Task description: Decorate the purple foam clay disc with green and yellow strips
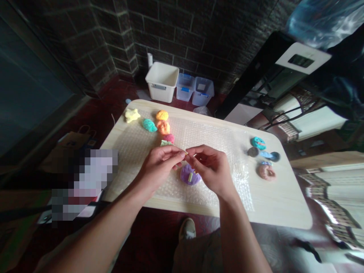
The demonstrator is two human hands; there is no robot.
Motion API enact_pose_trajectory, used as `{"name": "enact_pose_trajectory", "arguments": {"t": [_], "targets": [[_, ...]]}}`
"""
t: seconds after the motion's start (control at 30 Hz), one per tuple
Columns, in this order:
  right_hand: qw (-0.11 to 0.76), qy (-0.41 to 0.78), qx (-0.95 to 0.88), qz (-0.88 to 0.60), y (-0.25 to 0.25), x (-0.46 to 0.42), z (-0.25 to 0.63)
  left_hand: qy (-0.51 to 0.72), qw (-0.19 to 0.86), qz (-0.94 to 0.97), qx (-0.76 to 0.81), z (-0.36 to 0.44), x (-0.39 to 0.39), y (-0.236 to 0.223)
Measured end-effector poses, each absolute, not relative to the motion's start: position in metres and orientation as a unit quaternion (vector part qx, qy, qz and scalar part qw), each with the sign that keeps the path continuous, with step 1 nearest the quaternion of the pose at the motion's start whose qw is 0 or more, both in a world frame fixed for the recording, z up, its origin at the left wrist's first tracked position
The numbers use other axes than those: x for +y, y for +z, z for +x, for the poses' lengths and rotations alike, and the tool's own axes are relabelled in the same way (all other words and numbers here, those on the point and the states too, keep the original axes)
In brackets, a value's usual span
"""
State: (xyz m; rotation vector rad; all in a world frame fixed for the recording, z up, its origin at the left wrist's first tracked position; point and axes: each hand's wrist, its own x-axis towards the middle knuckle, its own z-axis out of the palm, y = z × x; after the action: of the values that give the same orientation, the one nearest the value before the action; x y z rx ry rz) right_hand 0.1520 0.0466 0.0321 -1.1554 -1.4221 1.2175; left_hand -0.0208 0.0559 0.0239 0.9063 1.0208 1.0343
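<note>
My left hand (162, 163) and my right hand (211, 167) meet over the middle of a light wooden table (278, 204). Both pinch a thin pale yellow-green strip of clay (186, 153) between fingertips. Just below them a purple clay piece (190, 175) with a small green bit on it lies on a sheet of bubble wrap (210, 136). A pale green clay piece (165, 143) peeks out behind my left hand.
Yellow (132, 115), teal (149, 125), orange (162, 121) and pink (170, 138) clay shapes lie at the far left. Blue, grey and brown ring shapes (263, 159) sit at the right. White and clear bins (176, 85) stand on the floor beyond.
</note>
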Motion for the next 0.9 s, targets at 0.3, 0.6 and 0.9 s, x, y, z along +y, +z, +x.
{"name": "enact_pose_trajectory", "arguments": {"t": [0.3, 0.6, 0.9], "targets": [[0.449, 0.391, -0.642, -0.483, 0.0315, 0.0468, 0.1523, 0.456, 0.658, 0.38, 0.463, -0.0234, 0.0553, 0.0211], [0.479, 0.452, -0.556, -0.507, 0.0301, 0.0484, 0.1487, 0.472, 0.639, 0.364, 0.487, -0.0245, 0.0557, 0.0194], [0.543, 0.437, -0.501, -0.513, 0.0337, 0.0522, 0.1509, 0.472, 0.632, 0.362, 0.496, -0.0227, 0.0552, 0.0226]]}}
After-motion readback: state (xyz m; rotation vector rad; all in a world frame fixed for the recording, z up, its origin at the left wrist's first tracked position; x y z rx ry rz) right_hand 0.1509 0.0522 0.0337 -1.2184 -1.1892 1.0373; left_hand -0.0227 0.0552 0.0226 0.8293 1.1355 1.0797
